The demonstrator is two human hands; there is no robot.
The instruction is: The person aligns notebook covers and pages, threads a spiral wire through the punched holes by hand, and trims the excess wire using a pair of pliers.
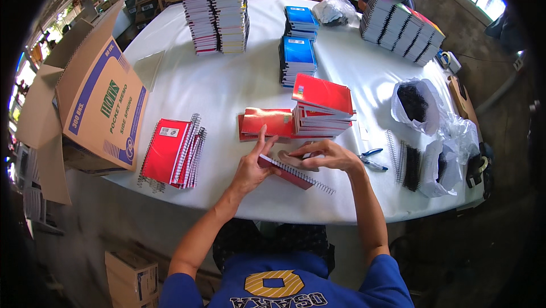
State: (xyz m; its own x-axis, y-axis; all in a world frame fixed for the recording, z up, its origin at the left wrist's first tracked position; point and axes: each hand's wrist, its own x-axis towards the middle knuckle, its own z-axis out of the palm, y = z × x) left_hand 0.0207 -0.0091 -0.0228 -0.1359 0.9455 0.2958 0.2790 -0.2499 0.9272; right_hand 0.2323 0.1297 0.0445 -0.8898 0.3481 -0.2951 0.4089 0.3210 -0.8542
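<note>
My left hand (254,164) grips a small red notebook (297,178), tilted on its edge near the front of the table. A wire coil (323,187) runs along the notebook's upper edge and sticks out past its right end. My right hand (330,155) is closed on a greyish-brown, rounded flat piece (292,161), held against or just above the coil; I cannot tell which. Just beyond my hands lie red notebooks (267,121) beside a taller red stack (323,95). To the left sits a pile of coil-bound red notebooks (165,148).
Pliers with dark blue handles (372,159) lie right of my right hand. Loose black coils (410,167) and plastic bags of coils (414,103) are farther right. An open cardboard box (105,100) stands left. Blue notebooks (299,50) and tall stacks (232,15) stand beyond; people are at the far side.
</note>
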